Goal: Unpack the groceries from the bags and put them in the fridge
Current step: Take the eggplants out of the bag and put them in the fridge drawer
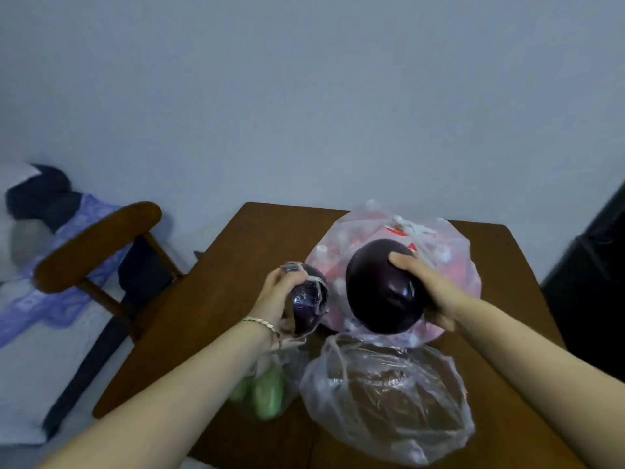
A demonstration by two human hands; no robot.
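Observation:
My right hand (pixel 424 289) grips a large dark purple eggplant (pixel 378 289) and holds it above the table. A smaller purple eggplant (pixel 307 306), wrapped in clear film, is gripped by my left hand (pixel 277 299) just to the left of it. Behind both stands a pink-tinted plastic bag (pixel 453 252) with red and white items inside. A clear, crumpled plastic bag (pixel 389 397) lies open in front of it. Green vegetables (pixel 267 394) in another clear bag show under my left forearm.
The bags sit on a brown wooden table (pixel 230 282) against a pale wall. A wooden chair (pixel 98 245) stands to the left, with a bed and purple cloth (pixel 40 299) behind it. A dark object (pixel 588 292) rises at the right edge.

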